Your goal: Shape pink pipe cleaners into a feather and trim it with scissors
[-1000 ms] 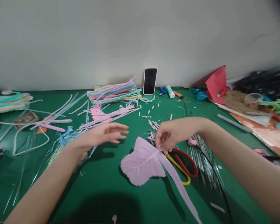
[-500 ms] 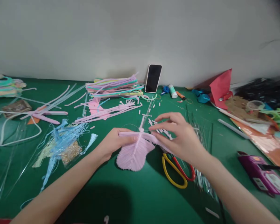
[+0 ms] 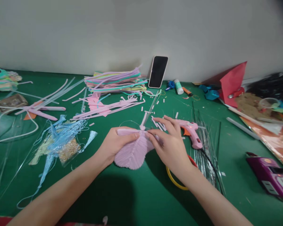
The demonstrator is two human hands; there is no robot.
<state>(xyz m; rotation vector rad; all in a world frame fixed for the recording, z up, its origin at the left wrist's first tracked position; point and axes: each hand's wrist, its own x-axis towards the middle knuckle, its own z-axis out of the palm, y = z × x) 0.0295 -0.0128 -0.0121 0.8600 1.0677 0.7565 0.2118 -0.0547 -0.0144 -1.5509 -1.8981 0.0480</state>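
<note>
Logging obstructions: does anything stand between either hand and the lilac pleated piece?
Nothing visible does. The left hand grips the lilac pleated piece, and the right hand touches its top right side. The pink glue gun lies beyond the right hand and the yellow-and-red handles beside the right wrist, neither in between.

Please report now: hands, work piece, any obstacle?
Left hand gripping lilac, ribbed, leaf-shaped fuzzy piece; right hand at its upper edge. Possible obstacle: red-and-yellow scissor handles, partly hidden beneath right hand.

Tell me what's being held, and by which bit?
A fuzzy lilac leaf shape: the left grip holds it by its upper left edge. The right grip is at its upper right; whether it pinches is unclear.
</note>
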